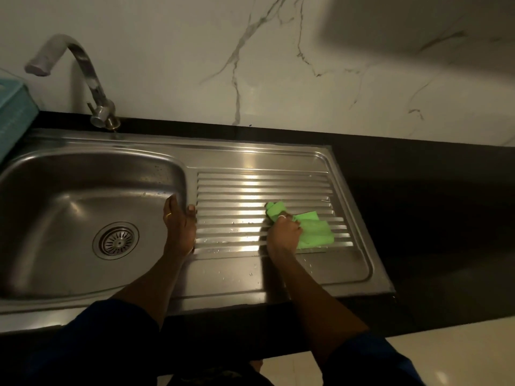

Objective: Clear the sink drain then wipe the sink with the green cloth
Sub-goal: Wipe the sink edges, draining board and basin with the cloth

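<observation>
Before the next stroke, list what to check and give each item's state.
1. Drain clear: ok, no debris shows on the round steel drain strainer.
2. Grip: ok, the right hand has its fingers curled round the crumpled green cloth.
3. Cloth contact: ok, it lies on the ribbed steel drainboard.
4. Drainboard dry: not ok, water droplets lie near its front edge.
5. Path free: ok, the left hand rests on the right rim of the steel basin, apart from the cloth.
6. Basin already wiped: cannot tell.
</observation>
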